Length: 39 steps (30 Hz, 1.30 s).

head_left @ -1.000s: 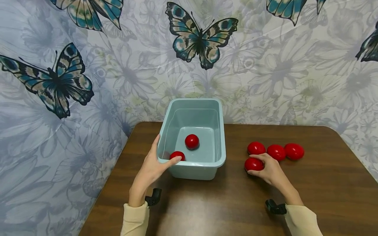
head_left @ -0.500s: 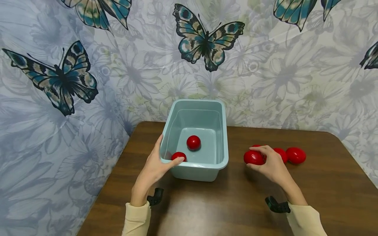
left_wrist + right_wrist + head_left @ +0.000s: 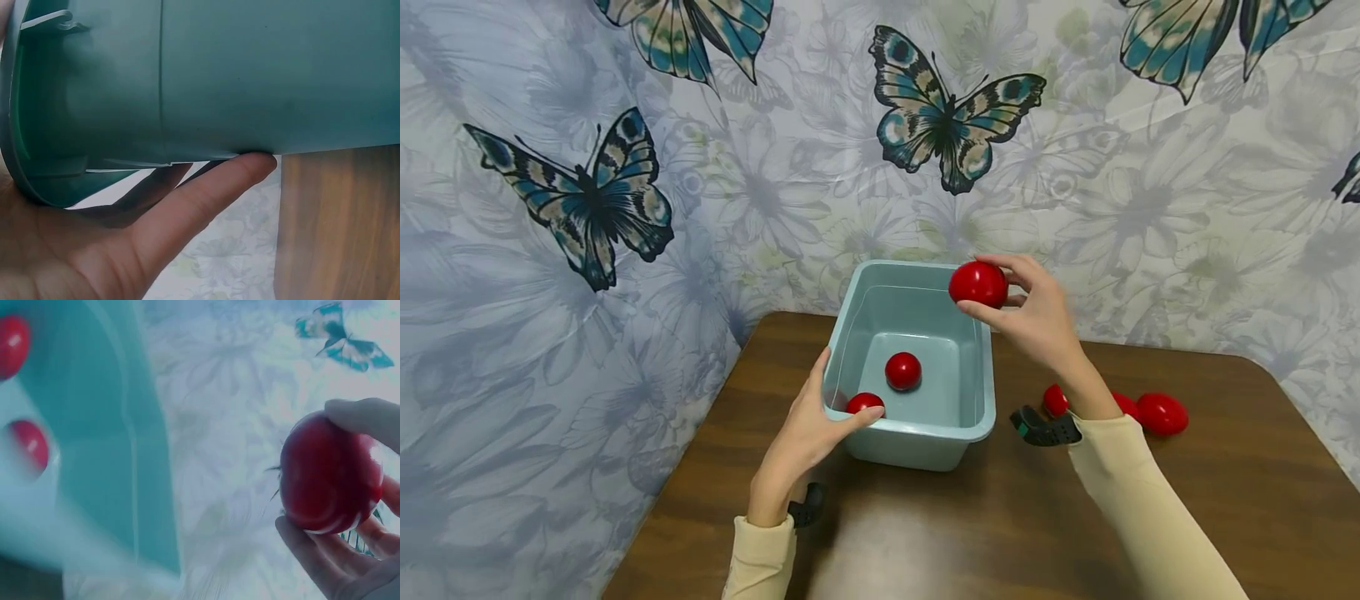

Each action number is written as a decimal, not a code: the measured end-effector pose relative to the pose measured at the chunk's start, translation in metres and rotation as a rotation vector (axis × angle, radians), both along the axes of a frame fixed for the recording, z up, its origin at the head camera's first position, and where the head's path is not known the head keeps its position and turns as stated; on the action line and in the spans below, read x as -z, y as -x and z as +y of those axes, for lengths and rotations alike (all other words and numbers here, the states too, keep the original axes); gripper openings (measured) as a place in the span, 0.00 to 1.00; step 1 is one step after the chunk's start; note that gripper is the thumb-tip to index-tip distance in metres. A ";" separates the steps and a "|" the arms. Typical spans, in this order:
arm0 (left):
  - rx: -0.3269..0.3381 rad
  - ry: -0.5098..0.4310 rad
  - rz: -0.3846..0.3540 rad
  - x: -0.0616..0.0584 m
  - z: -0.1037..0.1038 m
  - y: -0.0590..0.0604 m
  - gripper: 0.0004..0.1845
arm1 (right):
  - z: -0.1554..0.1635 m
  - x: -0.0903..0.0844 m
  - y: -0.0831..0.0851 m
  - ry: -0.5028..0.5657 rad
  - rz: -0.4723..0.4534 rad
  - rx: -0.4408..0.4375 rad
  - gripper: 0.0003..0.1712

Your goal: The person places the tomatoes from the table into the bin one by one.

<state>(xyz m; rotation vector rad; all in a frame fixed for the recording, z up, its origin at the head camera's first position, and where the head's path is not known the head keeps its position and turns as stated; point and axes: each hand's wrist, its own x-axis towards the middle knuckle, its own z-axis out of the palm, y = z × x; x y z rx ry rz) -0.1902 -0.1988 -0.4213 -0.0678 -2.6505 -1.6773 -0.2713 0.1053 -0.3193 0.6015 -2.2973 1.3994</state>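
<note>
The right hand is holding a glossy red tomato in a fingertip pinch, thumb underneath and fingers curled over the top, and it is hanging above the far right corner of the pale teal plastic tub, roughly over the rim rather than over the middle of the basin. The left hand is bracing the tub at its near left corner, thumb hooked over the rim and fingers lying along the outer wall, as the left wrist view is showing. Two more red tomatoes are lying on the tub floor, one near the centre and one by the near left corner, just beside the left thumb. Three others are sitting on the brown wooden table to the right of the tub, partly hidden behind the right forearm. To do this step well, the held tomato probably wants carrying further inward, clear of the rim, then lowering close to the floor before the fingers are loosening, so it is not bouncing off the wall or striking the ones already inside; the left hand's grip looks worth keeping so the light tub is not sliding.
</note>
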 end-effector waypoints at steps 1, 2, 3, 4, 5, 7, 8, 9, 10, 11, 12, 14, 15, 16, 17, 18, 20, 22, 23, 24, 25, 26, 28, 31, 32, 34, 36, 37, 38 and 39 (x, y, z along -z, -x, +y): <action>0.006 0.003 0.002 0.001 0.002 0.001 0.64 | -0.004 -0.004 0.003 0.014 -0.002 -0.009 0.32; 0.012 0.004 0.002 0.001 0.004 0.002 0.64 | -0.008 -0.006 0.005 0.028 -0.005 -0.017 0.32; 0.016 0.007 0.002 0.002 0.006 0.002 0.64 | -0.011 -0.008 0.007 0.042 -0.009 -0.028 0.33; 0.016 0.015 0.000 0.002 0.008 0.003 0.65 | -0.014 -0.010 0.009 0.053 -0.013 -0.037 0.33; 0.019 0.016 0.002 0.002 0.009 0.003 0.65 | -0.017 -0.011 0.010 0.061 -0.017 -0.043 0.33; 0.019 0.011 0.007 0.002 0.011 0.003 0.65 | -0.022 -0.012 0.014 0.072 -0.026 -0.052 0.33; 0.020 0.005 0.009 0.001 0.012 0.003 0.65 | -0.023 -0.012 0.016 0.078 -0.030 -0.058 0.32; 0.019 0.005 0.009 0.001 0.013 0.003 0.65 | -0.025 -0.012 0.017 0.081 -0.033 -0.060 0.33; 0.021 0.000 0.008 0.001 0.013 0.002 0.65 | -0.025 -0.012 0.019 0.086 -0.035 -0.060 0.32; 0.024 -0.006 0.009 0.001 0.013 0.002 0.65 | -0.026 -0.011 0.020 0.089 -0.035 -0.060 0.33; 0.023 -0.006 0.006 0.001 0.014 0.002 0.65 | -0.026 -0.011 0.021 0.091 -0.036 -0.060 0.33; 0.023 -0.001 0.000 0.001 0.013 0.001 0.65 | -0.026 -0.010 0.022 0.092 -0.034 -0.055 0.33; 0.024 -0.001 0.002 0.001 0.013 0.001 0.65 | -0.026 -0.009 0.023 0.092 -0.035 -0.053 0.33; 0.023 -0.004 0.005 0.001 0.012 0.001 0.65 | -0.026 -0.009 0.024 0.092 -0.035 -0.052 0.33; 0.021 -0.003 0.007 0.001 0.011 0.000 0.65 | -0.027 -0.009 0.025 0.091 -0.035 -0.053 0.33; 0.017 -0.002 0.008 0.000 0.010 0.000 0.64 | -0.028 -0.009 0.026 0.090 -0.034 -0.054 0.33; 0.019 -0.015 0.014 0.001 0.008 0.000 0.63 | -0.029 -0.009 0.027 0.089 -0.031 -0.058 0.33; 0.020 -0.024 0.016 0.001 0.007 0.000 0.63 | -0.029 -0.008 0.027 0.088 -0.028 -0.061 0.33; 0.021 -0.028 0.017 0.001 0.007 -0.001 0.63 | -0.029 -0.008 0.027 0.087 -0.026 -0.062 0.33; 0.021 -0.029 0.017 0.001 0.006 -0.001 0.63 | -0.029 -0.007 0.028 0.083 -0.025 -0.061 0.33; 0.022 -0.030 0.019 0.001 0.006 -0.001 0.63 | -0.029 -0.007 0.028 0.080 -0.023 -0.060 0.33; 0.022 -0.033 0.018 0.001 0.005 -0.001 0.63 | -0.029 -0.007 0.028 0.077 -0.022 -0.058 0.33; 0.021 -0.036 0.020 0.001 0.004 -0.001 0.63 | -0.029 -0.006 0.028 0.075 -0.021 -0.058 0.33; 0.015 -0.039 0.022 0.000 0.004 -0.001 0.62 | -0.031 -0.006 0.030 0.073 -0.016 -0.060 0.33; 0.012 -0.041 0.020 0.000 0.003 0.000 0.62 | -0.031 -0.006 0.030 0.074 -0.017 -0.061 0.33; 0.010 -0.041 0.020 -0.001 0.003 0.000 0.62 | -0.033 -0.006 0.030 0.069 -0.019 -0.062 0.33; 0.009 -0.045 0.023 0.000 0.002 0.000 0.62 | -0.034 -0.006 0.030 0.059 -0.022 -0.061 0.33; 0.009 -0.047 0.024 0.000 0.002 0.000 0.62 | -0.035 -0.007 0.030 0.054 -0.023 -0.060 0.33; 0.007 -0.045 0.023 -0.001 0.001 0.000 0.62 | -0.036 -0.007 0.030 0.049 -0.025 -0.061 0.33; 0.007 -0.046 0.023 -0.001 0.001 0.000 0.62 | -0.037 -0.007 0.031 0.045 -0.024 -0.061 0.33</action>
